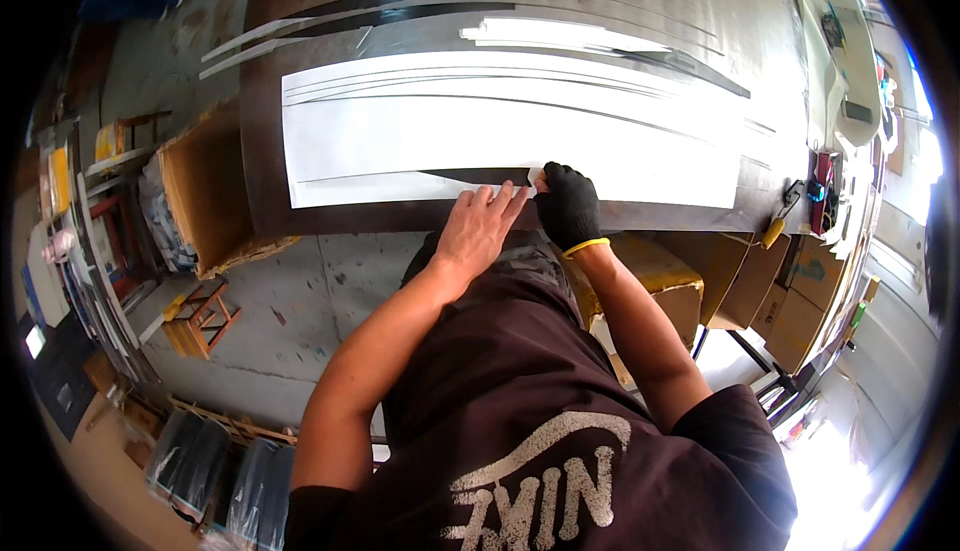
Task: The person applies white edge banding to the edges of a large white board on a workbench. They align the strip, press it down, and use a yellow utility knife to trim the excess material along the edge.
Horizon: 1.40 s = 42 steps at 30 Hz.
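A long white sheet [400,136] lies across the near part of the dark table. Close to its front edge runs a thin strip, part of which shows as a black band [480,175]. My bare left hand [477,226] rests with its fingers stretched out over the near side of this band, holding nothing. My right hand [567,206], in a black glove with a yellow cuff, is closed at the band's right end. A small pale flap [536,177] shows at its fingertips, pinched there; the rest is hidden by the glove.
More black and white strips [400,13] lie beyond the sheet, beside a stack of white strips [540,33]. A yellow-handled tool [773,232] is at the table's right edge. A cardboard box [205,191] stands left of the table, a small wooden stool [205,319] below it.
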Tool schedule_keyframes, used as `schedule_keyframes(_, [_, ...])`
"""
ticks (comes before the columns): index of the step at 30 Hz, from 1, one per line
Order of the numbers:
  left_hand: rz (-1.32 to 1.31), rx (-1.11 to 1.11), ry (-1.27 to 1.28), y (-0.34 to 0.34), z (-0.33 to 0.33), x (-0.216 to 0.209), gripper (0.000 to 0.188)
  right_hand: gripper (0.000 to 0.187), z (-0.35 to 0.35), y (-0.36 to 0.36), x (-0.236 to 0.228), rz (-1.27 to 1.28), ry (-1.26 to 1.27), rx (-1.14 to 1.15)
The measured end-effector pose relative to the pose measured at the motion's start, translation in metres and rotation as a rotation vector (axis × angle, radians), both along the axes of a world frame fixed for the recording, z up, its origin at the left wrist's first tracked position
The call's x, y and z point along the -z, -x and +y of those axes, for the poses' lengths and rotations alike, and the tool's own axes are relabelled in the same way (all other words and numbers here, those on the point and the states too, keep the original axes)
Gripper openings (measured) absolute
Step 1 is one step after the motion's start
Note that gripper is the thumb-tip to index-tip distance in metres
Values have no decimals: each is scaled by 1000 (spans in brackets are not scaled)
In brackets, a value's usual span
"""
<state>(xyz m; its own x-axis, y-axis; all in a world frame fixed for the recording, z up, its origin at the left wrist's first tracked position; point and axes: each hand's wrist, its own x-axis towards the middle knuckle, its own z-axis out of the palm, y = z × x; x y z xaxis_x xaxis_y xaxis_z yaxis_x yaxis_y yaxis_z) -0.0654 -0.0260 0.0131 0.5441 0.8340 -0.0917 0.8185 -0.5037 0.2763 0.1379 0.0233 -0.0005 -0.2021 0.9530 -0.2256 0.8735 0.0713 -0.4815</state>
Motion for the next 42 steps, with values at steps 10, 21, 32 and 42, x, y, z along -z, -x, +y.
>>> schedule_keyframes(10, [-96,-71,79,2,1,-4,56,17,-3,-194,2,-97,-222,568])
schedule_keyframes(21, [-553,-326,303,3,-6,17,53,30,-369,-655,45,-881,84,1021])
schedule_keyframes(32, [-256,-312,393,-10,-10,-7,62,27,-579,-476,139,-1100,1215,628])
schedule_keyframes(42, [-175,-372,427,-33,-8,-14,72,21,-490,-495,145,-336,526,1480])
